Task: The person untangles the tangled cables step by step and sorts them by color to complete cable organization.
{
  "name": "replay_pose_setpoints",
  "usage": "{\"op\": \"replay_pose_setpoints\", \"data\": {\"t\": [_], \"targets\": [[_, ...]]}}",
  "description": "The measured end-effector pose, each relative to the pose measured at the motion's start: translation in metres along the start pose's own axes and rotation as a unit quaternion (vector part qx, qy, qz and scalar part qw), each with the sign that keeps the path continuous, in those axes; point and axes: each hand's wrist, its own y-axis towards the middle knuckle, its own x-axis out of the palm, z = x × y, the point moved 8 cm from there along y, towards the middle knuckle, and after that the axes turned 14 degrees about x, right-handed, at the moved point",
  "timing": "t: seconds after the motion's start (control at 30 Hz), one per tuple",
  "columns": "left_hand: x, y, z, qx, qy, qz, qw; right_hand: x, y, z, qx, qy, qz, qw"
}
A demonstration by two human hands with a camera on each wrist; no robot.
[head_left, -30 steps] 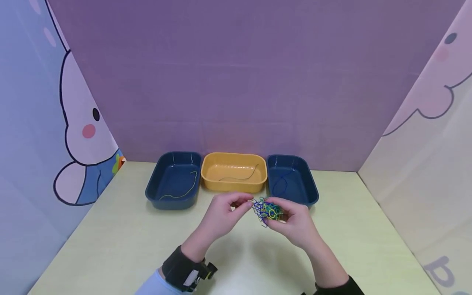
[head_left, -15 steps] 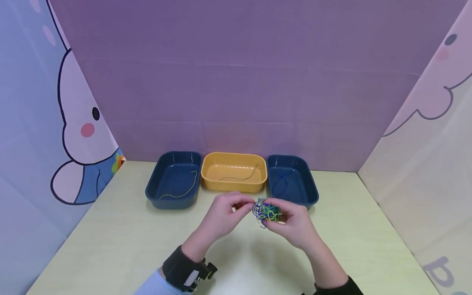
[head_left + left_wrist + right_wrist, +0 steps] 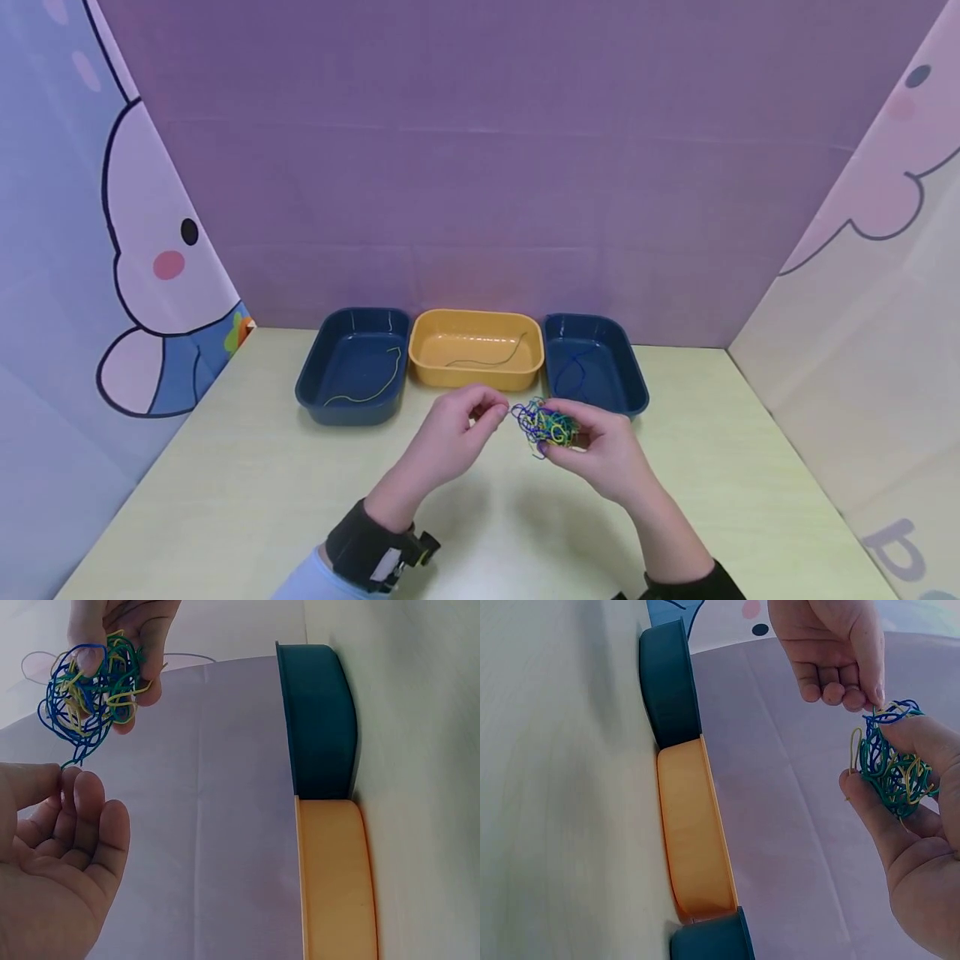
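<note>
A loose tangle of thin blue, green and yellow strands (image 3: 546, 425) is held up over the table, in front of the trays. My right hand (image 3: 600, 450) grips it from the right, thumb below and fingers above in the head view. At its left edge, my left hand (image 3: 459, 433) pinches the end of one strand between thumb and index finger. In the left wrist view that pinched end (image 3: 69, 762) looks bluish green and runs up into the tangle (image 3: 90, 697). The left hand's other fingers curl loosely. Yellow loops stick out by the right fingertips in the right wrist view.
Behind the hands stand a blue tray (image 3: 341, 362), a yellow tray (image 3: 472, 381) and another blue tray (image 3: 611, 387). A yellow strand (image 3: 386, 387), a dark thin strand (image 3: 487, 363) and a blue strand (image 3: 576, 360) lie in them, left to right. A purple backdrop (image 3: 480, 167) rises behind.
My left hand has drawn back slightly to the left, and a small gap shows between its fingertips and the tangle. The tangle has turned a little in my right hand.
</note>
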Motion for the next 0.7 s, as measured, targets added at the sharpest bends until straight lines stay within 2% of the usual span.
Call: {"op": "replay_pose_setpoints", "data": {"t": [0.13, 0.3, 0.53, 0.7], "targets": [[-0.003, -0.001, -0.003, -0.029, -0.015, -0.001, 0.9995, -0.003, -0.001, 0.0, -0.004, -0.007, 0.007, 0.9999], [-0.012, -0.001, -0.005, -0.037, -0.026, 0.013, 0.9989, -0.007, -0.001, -0.002, -0.023, 0.004, 0.008, 0.9997], [-0.041, 0.001, -0.007, -0.033, -0.049, 0.077, 0.9953, -0.018, 0.002, 0.0, -0.035, 0.03, 0.019, 0.9988], [-0.052, 0.0, -0.009, -0.034, -0.046, 0.091, 0.9942, -0.02, 0.001, -0.002, -0.048, 0.039, 0.014, 0.998]]}}
